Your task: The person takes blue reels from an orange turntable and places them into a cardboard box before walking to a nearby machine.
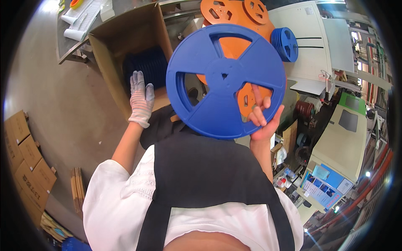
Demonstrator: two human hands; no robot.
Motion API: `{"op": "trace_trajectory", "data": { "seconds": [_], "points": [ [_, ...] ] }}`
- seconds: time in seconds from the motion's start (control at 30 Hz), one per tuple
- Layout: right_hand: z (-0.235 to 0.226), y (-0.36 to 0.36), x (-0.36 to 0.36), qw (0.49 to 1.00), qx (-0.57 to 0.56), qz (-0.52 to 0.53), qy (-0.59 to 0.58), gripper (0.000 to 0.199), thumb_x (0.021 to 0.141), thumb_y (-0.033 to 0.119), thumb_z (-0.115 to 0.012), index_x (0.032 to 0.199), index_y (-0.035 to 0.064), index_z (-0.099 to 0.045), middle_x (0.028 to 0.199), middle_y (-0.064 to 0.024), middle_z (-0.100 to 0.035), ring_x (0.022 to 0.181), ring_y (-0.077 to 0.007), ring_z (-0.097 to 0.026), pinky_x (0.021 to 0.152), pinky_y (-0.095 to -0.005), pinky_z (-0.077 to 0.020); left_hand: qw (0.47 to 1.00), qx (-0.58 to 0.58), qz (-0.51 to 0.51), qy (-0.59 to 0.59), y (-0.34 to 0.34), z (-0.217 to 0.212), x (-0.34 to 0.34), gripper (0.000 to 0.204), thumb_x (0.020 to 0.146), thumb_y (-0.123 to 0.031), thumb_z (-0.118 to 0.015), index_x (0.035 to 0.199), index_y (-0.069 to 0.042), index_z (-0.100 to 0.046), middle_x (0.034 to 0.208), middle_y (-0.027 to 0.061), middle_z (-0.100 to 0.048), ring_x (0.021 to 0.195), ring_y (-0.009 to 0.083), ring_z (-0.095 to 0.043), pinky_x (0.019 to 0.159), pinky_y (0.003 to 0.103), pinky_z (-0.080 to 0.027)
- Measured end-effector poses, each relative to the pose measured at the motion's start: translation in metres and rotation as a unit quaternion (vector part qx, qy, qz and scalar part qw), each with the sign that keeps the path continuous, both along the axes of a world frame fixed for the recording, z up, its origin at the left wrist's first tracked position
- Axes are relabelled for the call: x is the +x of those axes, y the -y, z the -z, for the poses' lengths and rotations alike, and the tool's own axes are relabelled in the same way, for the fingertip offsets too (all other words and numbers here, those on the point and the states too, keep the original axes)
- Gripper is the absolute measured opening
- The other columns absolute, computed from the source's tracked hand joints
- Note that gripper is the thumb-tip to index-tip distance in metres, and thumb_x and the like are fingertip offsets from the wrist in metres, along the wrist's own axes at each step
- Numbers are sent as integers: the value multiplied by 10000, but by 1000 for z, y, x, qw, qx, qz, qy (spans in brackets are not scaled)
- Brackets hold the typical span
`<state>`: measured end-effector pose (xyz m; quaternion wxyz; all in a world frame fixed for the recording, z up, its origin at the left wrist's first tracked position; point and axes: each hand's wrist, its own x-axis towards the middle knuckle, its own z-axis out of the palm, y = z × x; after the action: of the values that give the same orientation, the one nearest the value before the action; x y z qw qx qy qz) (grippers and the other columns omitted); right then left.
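In front of my chest is a large blue plastic reel [215,92] with wide cut-out windows and a small hole at its hub. My bare right hand [264,121] grips its lower right rim, with fingers showing through a window. A striped, whitish glove covers my left hand [141,102]. Its fingers are stretched out and nothing is in them. That hand is at the near side of an open cardboard box [106,79]. Inside the box stand several dark blue reels [146,65], packed side by side; whether my left fingertips touch them I cannot tell.
Beyond the held reel are orange reels [268,31] and a stack of smaller blue reels [289,44] beside a white table [310,62]. A beige-and-green machine [339,138] stands at right. Flat cartons [31,154] are at far left. A grey table [63,46] holds papers.
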<state>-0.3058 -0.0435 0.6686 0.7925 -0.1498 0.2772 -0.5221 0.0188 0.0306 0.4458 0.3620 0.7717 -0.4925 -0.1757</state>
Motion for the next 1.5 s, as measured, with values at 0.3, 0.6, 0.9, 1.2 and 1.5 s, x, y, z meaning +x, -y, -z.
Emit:
{"op": "trace_trajectory", "data": {
  "seconds": [0.3,0.6,0.9,1.2,1.5],
  "points": [
    [-5,36,17,999,-6,-36,41,470,918,378,-609,1169,-11,-531,1541,-246,-208,627,-80,-498,593,-219,-432,901,-148,384,139,36,-105,-9,609,681,-217,-744,1235,-64,-542,1271,190,-540,1211,409,-500,1014,488,-430],
    [-13,46,28,977,38,57,-201,777,925,640,-404,1429,51,-355,1468,-165,-354,1098,-344,-610,855,-400,-554,943,-37,268,-193,14,-103,10,273,857,-29,-584,1129,-54,-586,1168,169,-640,1147,323,-602,855,354,-549],
    [-3,42,4,931,44,113,-345,696,952,604,-391,1344,29,-424,1368,-178,-454,1032,-332,-644,743,-339,-582,584,37,13,-811,-28,-94,23,333,792,-88,-759,1072,-88,-580,1019,114,-624,1058,302,-616,750,353,-617],
    [11,36,5,962,59,58,-262,681,951,583,-422,1336,22,-436,1317,-198,-501,1058,-303,-628,744,-337,-586,589,50,2,-806,-36,-91,32,384,809,-143,-759,1118,-72,-543,1079,136,-622,1080,276,-611,757,343,-600],
    [23,30,3,956,71,56,-278,667,952,584,-420,1316,25,-458,1299,-183,-516,1037,-297,-643,740,-335,-593,806,54,-147,-570,-56,-52,65,272,901,-63,-546,1173,-53,-521,1107,147,-630,1034,257,-635,729,381,-603]
  ]
}}
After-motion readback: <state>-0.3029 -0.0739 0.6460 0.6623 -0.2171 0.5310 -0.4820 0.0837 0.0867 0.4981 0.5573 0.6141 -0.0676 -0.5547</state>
